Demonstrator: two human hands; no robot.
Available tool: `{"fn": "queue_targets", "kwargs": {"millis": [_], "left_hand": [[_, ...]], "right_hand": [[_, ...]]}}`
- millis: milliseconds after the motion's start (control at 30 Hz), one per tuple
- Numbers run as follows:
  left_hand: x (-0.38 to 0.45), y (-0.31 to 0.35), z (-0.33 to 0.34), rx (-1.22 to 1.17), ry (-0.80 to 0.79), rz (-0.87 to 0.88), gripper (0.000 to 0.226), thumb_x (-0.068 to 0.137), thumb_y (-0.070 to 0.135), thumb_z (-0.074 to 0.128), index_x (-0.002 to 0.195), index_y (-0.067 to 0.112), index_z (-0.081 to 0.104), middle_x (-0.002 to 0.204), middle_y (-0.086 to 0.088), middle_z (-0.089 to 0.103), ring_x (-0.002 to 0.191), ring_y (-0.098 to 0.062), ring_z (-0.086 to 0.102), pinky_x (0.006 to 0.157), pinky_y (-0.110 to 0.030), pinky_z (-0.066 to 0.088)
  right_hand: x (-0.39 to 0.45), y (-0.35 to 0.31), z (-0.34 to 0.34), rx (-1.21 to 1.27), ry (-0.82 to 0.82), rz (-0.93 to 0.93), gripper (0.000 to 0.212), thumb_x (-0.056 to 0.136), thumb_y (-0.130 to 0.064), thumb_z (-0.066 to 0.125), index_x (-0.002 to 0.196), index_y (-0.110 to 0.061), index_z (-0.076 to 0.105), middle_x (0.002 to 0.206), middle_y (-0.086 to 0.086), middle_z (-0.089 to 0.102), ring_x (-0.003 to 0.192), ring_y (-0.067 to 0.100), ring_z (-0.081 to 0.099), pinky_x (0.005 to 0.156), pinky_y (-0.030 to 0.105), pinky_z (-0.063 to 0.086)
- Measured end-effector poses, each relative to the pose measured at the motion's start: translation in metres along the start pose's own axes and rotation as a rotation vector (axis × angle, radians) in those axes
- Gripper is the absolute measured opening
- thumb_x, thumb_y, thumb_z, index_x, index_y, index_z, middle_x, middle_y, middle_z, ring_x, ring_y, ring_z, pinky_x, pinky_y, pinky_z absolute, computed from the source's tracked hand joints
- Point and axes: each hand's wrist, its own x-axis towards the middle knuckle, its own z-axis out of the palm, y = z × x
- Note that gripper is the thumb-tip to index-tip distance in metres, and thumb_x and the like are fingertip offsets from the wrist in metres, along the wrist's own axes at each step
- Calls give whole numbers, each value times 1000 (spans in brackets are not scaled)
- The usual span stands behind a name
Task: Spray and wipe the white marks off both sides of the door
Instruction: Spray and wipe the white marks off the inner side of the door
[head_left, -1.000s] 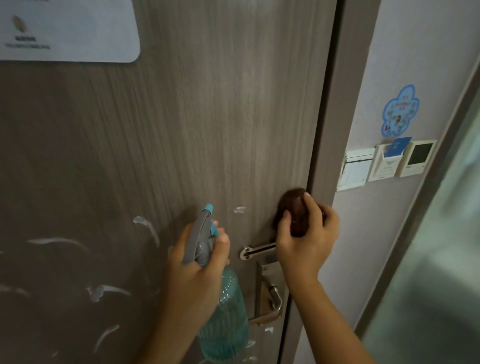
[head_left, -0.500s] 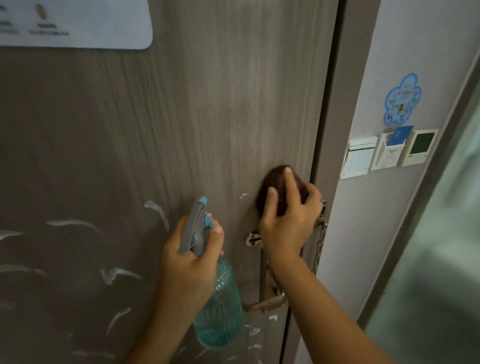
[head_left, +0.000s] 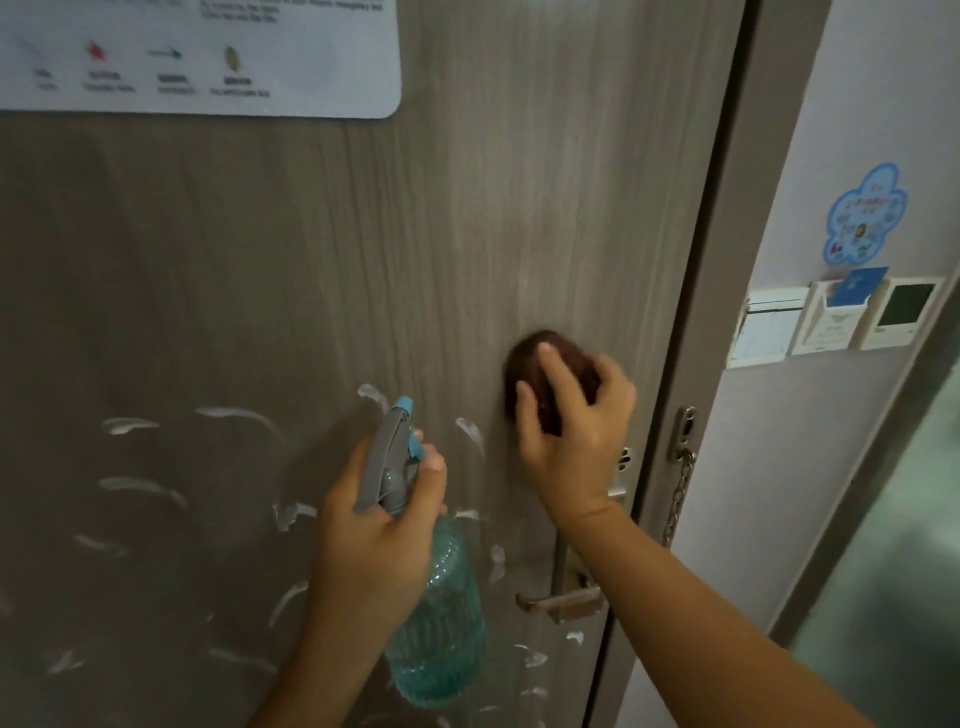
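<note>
- The right hand (head_left: 574, 431) is pressing a dark brown cloth (head_left: 550, 374) against the door (head_left: 467, 234), fingers curled over it, just above the door handle (head_left: 563, 603).
- The left hand (head_left: 374, 525) is gripping the neck of a teal spray bottle (head_left: 441, 623), left of the door handle.
- White marks (head_left: 135, 486) are lying across the door left of and around the door handle.

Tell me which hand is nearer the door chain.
Right. The right hand, wiping with the brown cloth, is just left of the door chain; the left hand holds the spray bottle farther left.
</note>
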Motion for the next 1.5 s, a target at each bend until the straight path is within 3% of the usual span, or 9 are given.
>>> {"fn": "queue_targets", "kwargs": {"millis": [100,233,367,567,767,967,1233,1400,1500], "left_hand": [[-1,2,-3,11,18,-4,30,99,21,71,90,49,69,83,6,72,69,-34,72,75,-58,60],[-1,1,-3,6,54,-17,20,96,30,75,92,49,70,83,6,75,73,-29,74,79,-59,60],[-1,7,0,-6,62,-17,21,97,25,74,95,45,70,83,1,75,73,-33,73,78,-59,60],[-6,11,2,2,52,-4,10,98,21,71,98,30,68,82,0,71,69,-35,71,74,-57,59],[-7,7,-5,22,52,0,9,98,21,71,100,29,70,84,3,74,74,-24,74,76,-56,61],[-4,1,-9,18,71,9,7,96,33,72,99,39,69,85,-2,72,77,-30,72,75,-60,60],[-12,-21,-3,94,-70,-65,6,101,23,66,96,26,67,67,-3,62,59,-24,62,61,-46,53],[-14,-46,7,193,-134,-121,10,101,30,64,91,31,62,61,6,60,53,-11,58,53,-37,49],[-18,-52,12,193,-146,-140,11,102,28,63,91,29,61,58,9,59,49,-7,54,54,-33,45]], "right_hand": [[-3,3,-7,-15,-129,-185,38,89,-28,78,126,-20,72,121,19,60,102,35,54,75,35,52],[51,-11,-12,13,7,-33,39,93,-33,74,130,-22,71,124,17,59,106,33,54,83,24,39],[63,-24,-2,0,40,-25,37,95,-33,72,131,-23,71,126,19,58,105,35,54,76,31,46],[-3,-21,2,-22,-283,-378,36,91,-34,75,127,-26,73,120,14,62,96,34,54,57,39,54],[55,-61,4,12,-117,-197,34,92,-36,74,124,-26,74,117,13,60,98,32,54,59,30,48],[18,-53,5,-42,-345,-484,32,93,-38,70,124,-29,72,119,11,59,96,32,51,52,34,51],[-25,5,-24,123,-110,159,41,93,-34,73,130,-20,70,122,12,53,108,28,56,88,41,56],[-37,9,-28,155,-106,218,44,92,-32,75,133,-18,68,125,10,52,113,28,55,95,45,55],[-42,8,-28,142,-83,237,44,95,-33,72,135,-17,66,127,12,52,117,28,53,100,34,50]]}}
